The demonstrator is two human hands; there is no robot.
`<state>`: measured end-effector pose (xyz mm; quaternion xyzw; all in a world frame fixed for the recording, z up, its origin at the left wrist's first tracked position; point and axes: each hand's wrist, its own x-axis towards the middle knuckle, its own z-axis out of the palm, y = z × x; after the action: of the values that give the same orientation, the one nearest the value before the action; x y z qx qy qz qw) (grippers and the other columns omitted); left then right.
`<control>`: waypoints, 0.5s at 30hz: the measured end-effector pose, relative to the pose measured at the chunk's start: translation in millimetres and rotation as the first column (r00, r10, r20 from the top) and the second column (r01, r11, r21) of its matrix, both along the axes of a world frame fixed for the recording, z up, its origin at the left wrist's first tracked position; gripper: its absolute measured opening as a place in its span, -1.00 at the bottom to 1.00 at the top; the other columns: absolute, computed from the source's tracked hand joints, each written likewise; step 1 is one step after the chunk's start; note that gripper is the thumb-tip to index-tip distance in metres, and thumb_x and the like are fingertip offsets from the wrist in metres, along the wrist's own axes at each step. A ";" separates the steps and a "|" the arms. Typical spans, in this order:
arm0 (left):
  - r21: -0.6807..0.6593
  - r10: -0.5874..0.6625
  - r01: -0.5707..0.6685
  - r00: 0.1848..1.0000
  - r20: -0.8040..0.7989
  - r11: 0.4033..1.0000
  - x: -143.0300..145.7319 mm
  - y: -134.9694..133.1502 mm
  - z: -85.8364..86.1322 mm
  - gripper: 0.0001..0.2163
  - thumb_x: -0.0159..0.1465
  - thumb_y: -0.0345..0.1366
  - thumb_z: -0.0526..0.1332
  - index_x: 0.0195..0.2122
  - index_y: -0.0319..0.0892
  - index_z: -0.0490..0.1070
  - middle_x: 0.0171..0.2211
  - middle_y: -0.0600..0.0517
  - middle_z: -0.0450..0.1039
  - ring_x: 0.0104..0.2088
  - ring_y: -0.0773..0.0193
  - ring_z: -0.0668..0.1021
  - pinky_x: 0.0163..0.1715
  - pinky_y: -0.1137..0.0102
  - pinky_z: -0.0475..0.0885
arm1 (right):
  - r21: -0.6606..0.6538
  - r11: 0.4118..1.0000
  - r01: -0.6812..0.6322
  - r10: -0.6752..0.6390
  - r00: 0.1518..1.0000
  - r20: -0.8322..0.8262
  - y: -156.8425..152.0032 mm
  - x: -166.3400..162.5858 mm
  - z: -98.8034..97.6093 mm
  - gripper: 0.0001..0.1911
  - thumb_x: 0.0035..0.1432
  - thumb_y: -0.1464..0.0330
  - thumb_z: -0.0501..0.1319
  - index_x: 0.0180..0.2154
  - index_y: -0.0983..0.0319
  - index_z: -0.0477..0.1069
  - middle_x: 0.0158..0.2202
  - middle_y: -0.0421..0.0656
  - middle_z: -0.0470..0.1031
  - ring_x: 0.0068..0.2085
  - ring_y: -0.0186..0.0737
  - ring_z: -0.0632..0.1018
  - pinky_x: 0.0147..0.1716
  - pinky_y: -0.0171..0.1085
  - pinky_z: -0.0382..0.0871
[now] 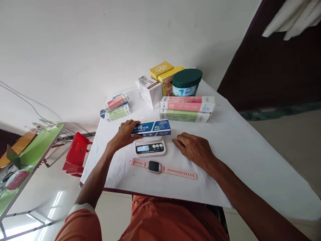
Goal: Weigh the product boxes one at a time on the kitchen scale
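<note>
**Holding a blue toothpaste box point(158, 127) over a small scale point(150, 149)**

Likely behaving as a light, stiff carton: giving slightly under a hard squeeze, denting at the corners, perhaps slipping a little on smooth printed card, but hardly counting as fragile. Probably handling best near the middle, pinching lightly across the narrow width; when holding by one end only, risking a dip at the other.

Pinching the left part with the left hand point(128, 130), laying fingers over the top and pressing the thumb along the near side. Resting the right hand point(194, 147), loosely curled, on the bench point(250, 160) just right of the scale, hiding the fingertips and leaving full closure impossible to tell.

Lying crosswise above the scale's plate, leaving firm contact unclear, and leaving the lit display point(142, 148) uncovered in front. Showing a long, slim shape in deep blue, bearing white lettering, a slanting pale stripe and a green emblem toward the right end.
</note>
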<state>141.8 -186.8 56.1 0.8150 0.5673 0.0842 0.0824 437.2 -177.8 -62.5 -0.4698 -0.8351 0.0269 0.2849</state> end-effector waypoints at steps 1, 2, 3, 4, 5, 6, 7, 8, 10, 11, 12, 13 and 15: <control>-0.005 -0.006 0.006 1.000 -0.007 1.000 -0.3 1.2 -2.8 -0.53 0.31 -0.16 0.36 0.21 -0.08 0.34 0.03 -0.09 0.49 0.08 0.00 0.51 0.13 0.06 0.35 | 0.015 1.000 -0.006 0.006 1.000 -0.010 0.3 0.3 -1.1 -0.51 0.46 0.20 0.02 -0.52 0.23 0.36 -0.52 -0.17 0.43 -0.51 -0.34 0.37 -0.49 -0.29 0.01; 0.002 -0.011 0.011 1.000 -0.007 1.000 -2.9 3.2 -3.5 -0.54 0.31 -0.18 0.35 0.20 -0.08 0.34 0.01 -0.08 0.50 0.06 0.01 0.52 0.12 0.08 0.34 | 0.028 1.000 -0.009 0.009 1.000 -0.017 0.6 0.6 -2.0 -0.50 0.46 0.20 0.02 -0.53 0.22 0.34 -0.53 -0.18 0.42 -0.52 -0.34 0.36 -0.50 -0.29 0.01; 0.016 -0.011 0.012 1.000 -0.008 1.000 -8.0 6.2 -2.3 -0.56 0.31 -0.19 0.35 0.19 -0.08 0.35 0.01 -0.08 0.50 0.06 0.02 0.52 0.11 0.09 0.34 | 0.040 0.999 -0.010 0.011 1.000 -0.021 0.9 0.8 -2.7 -0.50 0.46 0.20 0.02 -0.54 0.22 0.33 -0.54 -0.19 0.41 -0.53 -0.35 0.36 -0.50 -0.29 0.01; 0.040 0.000 0.001 1.000 -0.009 0.999 -15.4 10.3 0.5 -0.56 0.31 -0.19 0.35 0.18 -0.08 0.36 0.01 -0.08 0.51 0.06 0.02 0.52 0.11 0.10 0.34 | 0.051 0.999 -0.012 0.013 1.000 -0.021 1.1 1.0 -3.2 -0.50 0.46 0.20 0.02 -0.54 0.22 0.31 -0.55 -0.19 0.39 -0.53 -0.35 0.34 -0.50 -0.29 0.01; 0.073 0.025 -0.024 1.000 -0.009 0.997 -25.0 15.7 4.3 -0.57 0.30 -0.19 0.35 0.18 -0.08 0.36 0.03 -0.08 0.51 0.07 0.02 0.52 0.12 0.10 0.33 | 0.059 0.998 -0.014 0.015 1.000 -0.019 1.2 1.1 -3.4 -0.50 0.45 0.20 0.03 -0.55 0.21 0.30 -0.56 -0.20 0.38 -0.54 -0.35 0.33 -0.50 -0.29 0.01; 0.105 0.061 -0.060 0.998 -0.008 0.993 -36.4 22.3 8.8 -0.56 0.29 -0.19 0.36 0.17 -0.09 0.36 0.05 -0.09 0.50 0.08 0.01 0.51 0.13 0.10 0.32 | 0.066 0.998 -0.012 0.013 1.000 -0.018 1.3 1.1 -3.5 -0.50 0.45 0.21 0.04 -0.56 0.21 0.29 -0.56 -0.20 0.37 -0.54 -0.35 0.32 -0.50 -0.29 0.01; 0.137 0.107 -0.105 0.994 -0.007 0.985 -49.0 30.2 13.2 -0.55 0.28 -0.19 0.36 0.17 -0.10 0.36 0.07 -0.10 0.49 0.10 0.00 0.51 0.15 0.10 0.32 | 0.069 0.998 -0.012 0.013 1.000 -0.016 1.3 1.1 -3.4 -0.51 0.45 0.21 0.04 -0.55 0.21 0.28 -0.56 -0.20 0.38 -0.54 -0.35 0.32 -0.50 -0.29 0.01; 0.160 0.156 -0.153 0.988 -0.004 0.975 -62.3 38.9 17.2 -0.52 0.26 -0.18 0.37 0.18 -0.11 0.36 0.09 -0.11 0.47 0.11 -0.01 0.50 0.15 0.11 0.32 | 0.070 0.997 -0.010 0.011 1.000 -0.014 1.3 1.0 -3.3 -0.51 0.45 0.22 0.04 -0.55 0.21 0.28 -0.55 -0.20 0.38 -0.54 -0.35 0.32 -0.50 -0.29 0.01; 0.184 0.256 -0.248 0.967 -0.016 0.951 -88.4 57.8 22.1 -0.50 0.25 -0.16 0.36 0.19 -0.10 0.35 0.09 -0.11 0.45 0.12 -0.02 0.48 0.17 0.10 0.31 | 0.070 0.998 -0.004 0.005 1.000 -0.008 1.3 1.0 -3.1 -0.52 0.45 0.23 0.03 -0.55 0.21 0.28 -0.55 -0.20 0.38 -0.54 -0.36 0.31 -0.50 -0.30 0.02; 0.188 0.304 -0.294 0.952 -0.026 0.937 -100.3 67.1 22.6 -0.52 0.25 -0.15 0.35 0.18 -0.08 0.35 0.08 -0.11 0.45 0.12 -0.03 0.47 0.18 0.09 0.30 | 0.071 0.997 0.000 0.000 1.000 -0.005 1.4 1.0 -3.1 -0.52 0.45 0.23 0.03 -0.55 0.21 0.27 -0.55 -0.21 0.38 -0.54 -0.36 0.31 -0.50 -0.30 0.02; 0.187 0.345 -0.332 0.938 -0.038 0.924 -111.0 75.7 21.7 -0.54 0.26 -0.14 0.33 0.17 -0.07 0.35 0.08 -0.10 0.44 0.13 -0.04 0.46 0.20 0.07 0.28 | 0.072 0.997 0.005 -0.004 1.000 -0.004 1.4 1.0 -3.2 -0.52 0.44 0.23 0.03 -0.56 0.21 0.27 -0.55 -0.21 0.37 -0.54 -0.36 0.30 -0.50 -0.30 0.02; 0.187 0.380 -0.366 0.924 -0.044 0.912 -120.2 83.5 19.7 -0.56 0.26 -0.13 0.32 0.15 -0.06 0.36 0.07 -0.11 0.43 0.14 -0.06 0.44 0.21 0.04 0.26 | 0.074 0.997 0.008 -0.008 1.000 -0.003 1.6 1.0 -3.4 -0.52 0.44 0.23 0.03 -0.56 0.22 0.27 -0.56 -0.21 0.37 -0.54 -0.36 0.30 -0.50 -0.30 0.01; 0.181 0.429 -0.416 0.902 -0.040 0.891 -134.0 95.6 13.2 -0.58 0.26 -0.10 0.32 0.12 -0.07 0.38 0.09 -0.16 0.40 0.17 -0.13 0.40 0.20 -0.02 0.25 | 0.076 0.997 0.016 -0.016 1.000 -0.005 1.9 0.8 -3.9 -0.52 0.44 0.24 0.03 -0.56 0.22 0.28 -0.56 -0.21 0.36 -0.54 -0.36 0.30 -0.50 -0.30 0.00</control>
<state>7.8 -91.2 69.3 0.6788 0.7246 0.1153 -0.0296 438.0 -175.9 -66.4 -0.4651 -0.8311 -0.0062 0.3048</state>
